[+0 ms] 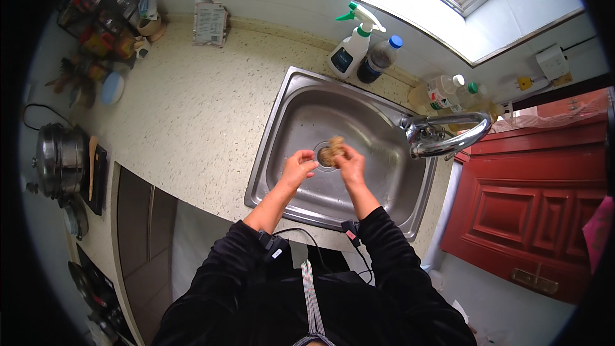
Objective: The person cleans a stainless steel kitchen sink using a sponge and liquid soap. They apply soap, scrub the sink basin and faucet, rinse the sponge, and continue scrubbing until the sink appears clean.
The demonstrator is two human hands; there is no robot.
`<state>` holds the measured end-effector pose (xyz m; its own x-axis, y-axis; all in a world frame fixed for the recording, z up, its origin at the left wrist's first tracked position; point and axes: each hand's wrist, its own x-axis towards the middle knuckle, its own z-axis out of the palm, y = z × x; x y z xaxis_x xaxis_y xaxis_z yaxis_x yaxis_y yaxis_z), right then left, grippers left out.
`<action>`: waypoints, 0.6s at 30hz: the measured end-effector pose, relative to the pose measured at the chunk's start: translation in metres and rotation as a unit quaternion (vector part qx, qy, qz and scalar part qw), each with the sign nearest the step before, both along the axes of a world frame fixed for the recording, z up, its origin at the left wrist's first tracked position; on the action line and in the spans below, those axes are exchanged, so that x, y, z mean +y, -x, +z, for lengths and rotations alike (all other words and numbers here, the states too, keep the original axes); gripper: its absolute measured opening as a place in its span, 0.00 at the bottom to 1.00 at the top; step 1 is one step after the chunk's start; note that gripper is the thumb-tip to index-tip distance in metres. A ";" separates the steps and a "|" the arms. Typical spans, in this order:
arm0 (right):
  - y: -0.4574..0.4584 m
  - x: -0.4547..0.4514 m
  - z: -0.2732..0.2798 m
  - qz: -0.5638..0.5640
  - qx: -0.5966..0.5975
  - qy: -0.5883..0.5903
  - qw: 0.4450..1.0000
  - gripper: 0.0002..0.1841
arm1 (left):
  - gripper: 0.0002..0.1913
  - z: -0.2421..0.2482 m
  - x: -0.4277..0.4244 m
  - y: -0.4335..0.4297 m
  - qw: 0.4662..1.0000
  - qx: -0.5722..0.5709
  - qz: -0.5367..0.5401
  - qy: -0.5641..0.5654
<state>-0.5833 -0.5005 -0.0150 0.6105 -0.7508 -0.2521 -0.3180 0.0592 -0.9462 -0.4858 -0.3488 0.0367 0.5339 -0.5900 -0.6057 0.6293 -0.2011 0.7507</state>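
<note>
In the head view, my right hand (352, 166) grips a knobby tan-brown lump (331, 152) that looks like ginger root, slightly blurred. The lump is over the drain of a stainless steel sink (307, 114), partly hiding it. To its left, my left hand (298, 169) is apart from it, fingers curved and spread with nothing visible between them. Both forearms reach over the sink's near rim. A chrome faucet (451, 134) arches at the sink's right side, its spout turned away from my hands. I see no water running.
Behind the sink stand a spray bottle (350, 54) and a blue-capped bottle (379, 60). More plastic bottles (444, 90) stand near the faucet. The speckled countertop (192, 101) extends left to a steel pot (62, 161). Cables hang from both wrists. A red door (523, 202) is at right.
</note>
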 end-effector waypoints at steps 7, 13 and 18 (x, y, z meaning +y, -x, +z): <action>-0.023 -0.065 -0.031 -0.357 -0.003 0.002 0.934 0.25 | 0.13 -0.010 0.005 0.020 0.999 -0.004 -0.049 0.001; -0.052 -0.093 -0.032 -0.418 0.026 0.174 0.891 0.18 | 0.13 -0.013 0.010 0.021 0.999 0.001 -0.043 0.014; -0.071 -0.091 -0.022 -0.324 0.176 0.326 0.871 0.28 | 0.13 -0.016 0.010 0.011 0.999 0.006 -0.035 0.015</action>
